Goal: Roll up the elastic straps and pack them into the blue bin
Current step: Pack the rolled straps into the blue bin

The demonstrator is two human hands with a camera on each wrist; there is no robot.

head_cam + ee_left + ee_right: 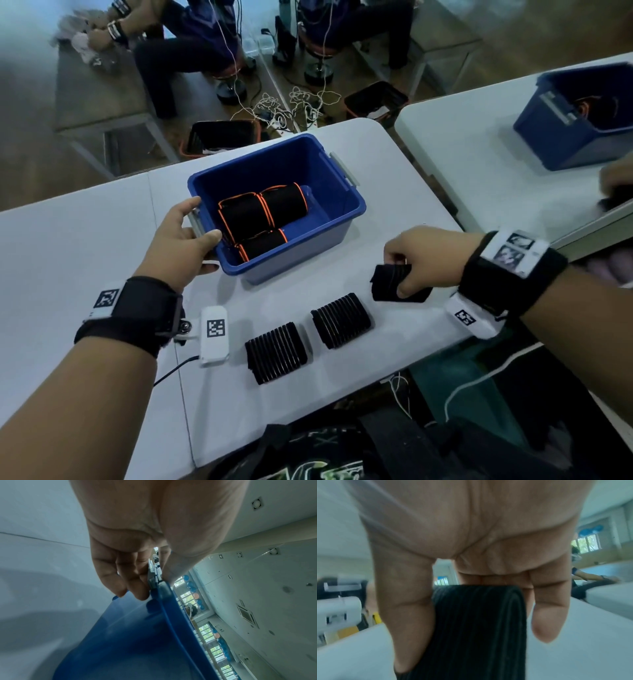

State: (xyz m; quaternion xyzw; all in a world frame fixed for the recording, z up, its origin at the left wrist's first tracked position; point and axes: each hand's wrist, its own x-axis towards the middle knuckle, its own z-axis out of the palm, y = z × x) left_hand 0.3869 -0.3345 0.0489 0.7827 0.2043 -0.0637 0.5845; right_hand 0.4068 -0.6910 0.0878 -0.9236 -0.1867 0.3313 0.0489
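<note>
Left hand [185, 236] grips the blue bin [342, 219] by its near rim; right hand [424, 260] pinches a black strap [390, 277] above bare table [85, 240].

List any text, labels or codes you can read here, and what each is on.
No readable words or numbers.
White tags on the left wristband, the left wrist camera and the right wrist camera: black square code patterns, no letters.
Label on the far blue bin: too blurred.
Dark print at the bottom edge: illegible.

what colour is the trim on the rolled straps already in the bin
Orange, edging the black rolled straps inside the blue bin; the head view shows it best.
</note>
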